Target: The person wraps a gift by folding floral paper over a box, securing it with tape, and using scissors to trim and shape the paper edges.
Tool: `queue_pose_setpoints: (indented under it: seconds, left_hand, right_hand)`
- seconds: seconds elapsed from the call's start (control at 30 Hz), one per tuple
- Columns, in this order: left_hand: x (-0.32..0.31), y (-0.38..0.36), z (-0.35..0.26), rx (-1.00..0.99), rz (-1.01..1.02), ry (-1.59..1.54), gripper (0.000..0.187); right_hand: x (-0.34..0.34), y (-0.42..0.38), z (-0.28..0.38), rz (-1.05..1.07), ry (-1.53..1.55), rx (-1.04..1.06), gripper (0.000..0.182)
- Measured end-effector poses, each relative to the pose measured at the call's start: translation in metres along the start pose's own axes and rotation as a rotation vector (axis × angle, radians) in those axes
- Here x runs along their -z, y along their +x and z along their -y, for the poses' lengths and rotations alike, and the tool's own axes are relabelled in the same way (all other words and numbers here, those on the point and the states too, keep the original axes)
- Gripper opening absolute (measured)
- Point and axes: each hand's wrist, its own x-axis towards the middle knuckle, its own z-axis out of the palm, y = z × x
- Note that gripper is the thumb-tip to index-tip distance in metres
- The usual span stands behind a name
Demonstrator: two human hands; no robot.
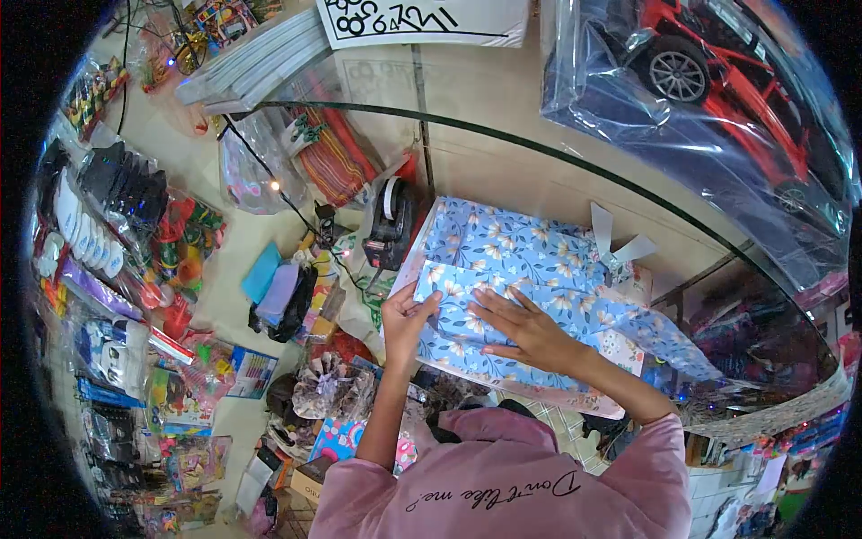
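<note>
Blue flowered wrapping paper (512, 238) lies folded over a flat bundle on the glass counter in front of me. My left hand (409, 325) pinches the paper's left edge, with thumb and fingers closed on it. My right hand (528, 334) lies flat on top of the paper, its fingers spread. A loose flap of the same paper (669, 341) trails off to the right. A black tape dispenser (389, 229) with a pale roll stands just beyond my left hand. Two pale strips in a V shape (620, 241) stick up at the paper's far right corner.
A red toy car (750, 108) in clear plastic stands at the far right. The counter's curved glass edge (539, 142) runs behind the paper. Bagged goods (117, 225) crowd the left side. A white number sheet (426, 20) lies at the top. A thin cable (296, 208) crosses near the dispenser.
</note>
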Motion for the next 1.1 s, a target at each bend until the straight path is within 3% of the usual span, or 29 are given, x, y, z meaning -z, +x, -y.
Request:
queue_pose_setpoints:
  seconds: [0.33, 0.53, 0.63, 0.77, 0.87, 1.1]
  left_hand:
    - [0.03, 0.013, 0.009, 0.087, 0.204, -0.062, 0.064]
    - [0.022, -0.004, 0.004, -0.033, 0.045, -0.116, 0.054]
    - [0.036, -0.007, -0.018, -0.036, -0.05, -0.04, 0.058]
    - [-0.014, -0.029, -0.026, -0.465, 0.126, 0.789, 0.062]
    - [-0.051, -0.046, -0.022, -0.527, 0.414, 0.935, 0.067]
    - [-0.053, -0.044, -0.011, -0.503, 0.451, 1.2, 0.084]
  right_hand:
    - [0.006, -0.001, -0.008, 0.114, 0.035, 0.02, 0.065]
    - [0.008, 0.0, -0.007, 0.13, 0.026, 0.042, 0.065]
    - [0.008, -0.001, -0.006, 0.124, 0.01, 0.047, 0.066]
    - [0.008, -0.001, -0.005, 0.127, -0.023, 0.06, 0.072]
    - [0.003, -0.003, -0.009, 0.071, 0.035, 0.062, 0.077]
    - [-0.001, -0.011, -0.009, 0.015, -0.057, 0.069, 0.079]
